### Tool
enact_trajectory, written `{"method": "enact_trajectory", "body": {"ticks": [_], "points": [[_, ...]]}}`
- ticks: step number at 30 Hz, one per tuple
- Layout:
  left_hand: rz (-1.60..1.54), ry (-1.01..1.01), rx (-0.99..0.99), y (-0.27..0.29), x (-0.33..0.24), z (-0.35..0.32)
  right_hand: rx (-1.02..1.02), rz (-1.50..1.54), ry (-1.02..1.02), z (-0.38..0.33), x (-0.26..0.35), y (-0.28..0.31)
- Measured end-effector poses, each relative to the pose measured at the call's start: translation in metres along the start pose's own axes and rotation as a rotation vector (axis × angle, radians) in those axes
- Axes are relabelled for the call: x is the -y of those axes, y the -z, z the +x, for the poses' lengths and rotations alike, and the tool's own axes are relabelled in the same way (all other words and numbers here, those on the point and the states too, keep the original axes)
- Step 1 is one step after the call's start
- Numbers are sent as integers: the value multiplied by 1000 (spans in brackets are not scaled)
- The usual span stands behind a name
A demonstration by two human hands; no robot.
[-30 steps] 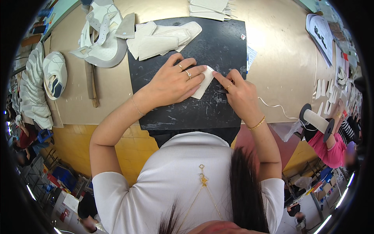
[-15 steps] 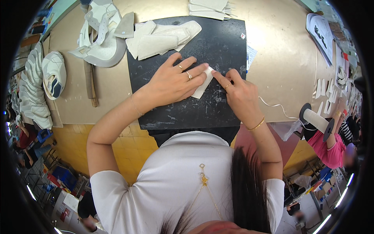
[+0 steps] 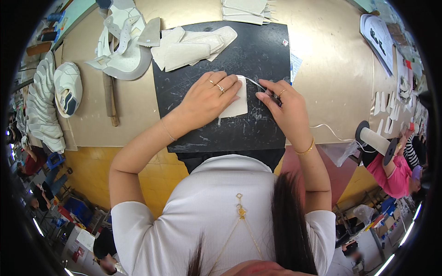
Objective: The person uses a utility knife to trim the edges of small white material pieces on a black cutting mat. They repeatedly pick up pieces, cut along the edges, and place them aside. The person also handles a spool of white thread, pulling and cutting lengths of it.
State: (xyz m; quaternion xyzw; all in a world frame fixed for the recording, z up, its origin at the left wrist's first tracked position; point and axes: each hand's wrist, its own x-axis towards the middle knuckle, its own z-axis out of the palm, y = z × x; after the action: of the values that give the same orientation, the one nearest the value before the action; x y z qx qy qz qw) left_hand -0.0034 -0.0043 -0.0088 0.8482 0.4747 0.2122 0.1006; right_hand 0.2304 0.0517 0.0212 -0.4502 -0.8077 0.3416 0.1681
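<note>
On a dark, scuffed board (image 3: 202, 138) lies an off-white flat piece (image 3: 238, 106), its corner held down by the curled fingers and thumb of my left hand (image 3: 207, 99). A thin white tape (image 3: 252, 82) runs from the piece's top edge to my right hand (image 3: 285, 103). That hand pinches the tape, and something small and dark shows among its fingers, too hidden to name. Behind my left hand, several similar off-white pieces (image 3: 184, 54) lie in a loose pile on the board.
A spool of white tape (image 3: 375, 140) stands at the right table edge, its tape trailing toward my right hand. To the left are a shoe upper (image 3: 124, 57), a hammer-like wooden handle (image 3: 112, 101), a sneaker (image 3: 68, 89) and stacked uppers (image 3: 43, 106). More pieces (image 3: 244, 10) lie at the back.
My right hand has drawn away to the right from the piece, with the tape now stretched between them. The piece has turned more upright, and my left fingers have closed together.
</note>
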Motion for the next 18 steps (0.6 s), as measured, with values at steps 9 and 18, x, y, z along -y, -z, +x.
{"method": "enact_trajectory", "body": {"ticks": [9, 18], "points": [[55, -56, -114, -7, -4, -2, -64, 83, -71, -7, 11, -10], [77, -91, -68, -4, 0, 1, 0, -145, 43, -26, 18, -31]]}}
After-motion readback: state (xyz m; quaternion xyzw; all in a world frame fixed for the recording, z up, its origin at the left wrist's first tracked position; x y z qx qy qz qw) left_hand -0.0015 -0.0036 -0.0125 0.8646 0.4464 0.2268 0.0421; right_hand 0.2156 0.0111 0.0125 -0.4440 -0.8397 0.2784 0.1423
